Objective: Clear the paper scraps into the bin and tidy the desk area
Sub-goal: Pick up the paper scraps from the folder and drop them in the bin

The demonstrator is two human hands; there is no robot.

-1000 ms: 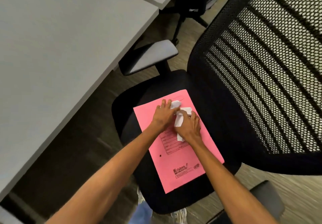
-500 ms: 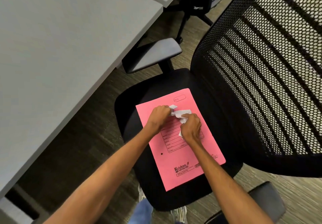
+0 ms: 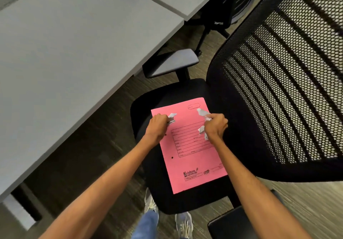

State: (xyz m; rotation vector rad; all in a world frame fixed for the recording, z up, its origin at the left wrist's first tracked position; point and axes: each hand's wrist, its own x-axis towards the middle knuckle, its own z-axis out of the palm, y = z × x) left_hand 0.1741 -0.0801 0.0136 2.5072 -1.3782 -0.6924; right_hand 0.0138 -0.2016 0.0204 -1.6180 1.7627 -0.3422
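Grey tabletop fills the left side and looks bare from here, so the mess is all down on the black mesh office chair beside it. On the chair seat lies a pink file folder, flat, printed side up. Your left hand hovers over its top left corner with the fingers curled tight around a wad of white paper scraps. Your right hand is closed over the top right area, bunching more scraps, with a couple of bits poking out below the fist. No bin in view, so you'll have to look around for it. My tip: squeeze each handful into a firm ball before you lift, otherwise those loose tails probably drop onto the floor on the way. Then come back for the folder and put it on the tabletop.
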